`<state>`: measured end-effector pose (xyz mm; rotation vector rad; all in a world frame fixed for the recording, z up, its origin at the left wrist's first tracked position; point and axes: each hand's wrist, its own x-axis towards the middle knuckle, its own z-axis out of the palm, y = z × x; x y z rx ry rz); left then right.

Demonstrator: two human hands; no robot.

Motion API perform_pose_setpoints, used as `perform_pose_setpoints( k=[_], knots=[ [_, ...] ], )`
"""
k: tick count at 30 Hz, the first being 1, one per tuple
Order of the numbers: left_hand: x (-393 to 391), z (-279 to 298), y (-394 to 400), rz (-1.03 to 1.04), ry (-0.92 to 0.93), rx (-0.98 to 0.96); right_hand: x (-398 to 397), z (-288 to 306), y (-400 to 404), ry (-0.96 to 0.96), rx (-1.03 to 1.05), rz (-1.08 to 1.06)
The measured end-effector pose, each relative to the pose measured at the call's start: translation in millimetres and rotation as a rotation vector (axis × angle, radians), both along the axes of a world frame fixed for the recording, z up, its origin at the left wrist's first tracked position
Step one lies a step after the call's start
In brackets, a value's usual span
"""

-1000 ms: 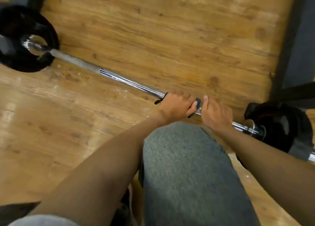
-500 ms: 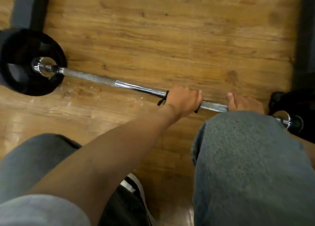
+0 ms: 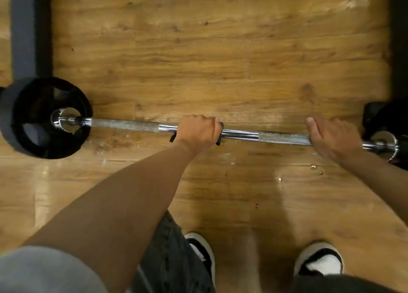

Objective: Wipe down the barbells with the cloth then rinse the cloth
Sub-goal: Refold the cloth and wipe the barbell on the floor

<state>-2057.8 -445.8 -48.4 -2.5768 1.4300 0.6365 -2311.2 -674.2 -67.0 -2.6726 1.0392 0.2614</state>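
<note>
Nearest, at the bottom edge, two black-and-white shoes stand apart on the wooden floor, with a stretch of bare boards between them and dark trouser cloth over the left one. A grey sleeve fills the lower left corner.

Farther out, both arms reach forward to the barbell, which lies across the floor from side to side. The left hand is curled over the bar about midway along it, fingers wrapped round a dark cloth that is pressed to the steel; a corner of the cloth pokes out on each side of the fist. The right hand lies on the bar near the right end, fingers together and laid over the top; whether they curl under the bar I cannot tell. Between the two hands a run of smooth and knurled bar is bare.

To the left, the bar runs clear to a black weight plate standing on the floor close to the left edge. On the right, another black plate sits at the frame's edge, just beyond the right hand.

Beyond the bar is a wide span of open boards, bounded by a dark upright strip on the left and a dark band on the right.
</note>
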Motion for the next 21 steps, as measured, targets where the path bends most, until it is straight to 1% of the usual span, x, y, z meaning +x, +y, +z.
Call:
perform_pose_setpoints(
  k=[3,6,9,12,14,16,18,19,21],
  knots=[
    [5,3,-1,-0.027,-0.012,0.060,4,3,3,0.071,0.006,0.012],
    [1,-5,-1,-0.017,-0.042,0.023,2,2,1,-0.022,-0.052,0.027],
    [2,-15,4,-0.009,-0.065,-0.002,-1,-1,7,-0.038,-0.114,0.027],
    [-2,-12,1,0.004,-0.086,-0.024,4,3,19,-0.161,-0.165,-0.022],
    [-1,-13,2,-0.004,-0.094,-0.022,21,3,37,-0.219,-0.159,0.022],
    [-3,-13,2,-0.002,-0.093,-0.029,53,3,56,-0.243,-0.070,0.087],
    [-4,-13,1,0.012,-0.099,-0.044,79,3,68,-0.130,0.007,0.097],
    [-3,-13,2,0.012,-0.106,-0.035,85,1,72,-0.069,-0.009,0.101],
    [-2,-14,3,0.033,-0.090,-0.014,89,-4,73,-0.029,-0.014,0.117]
  ],
)
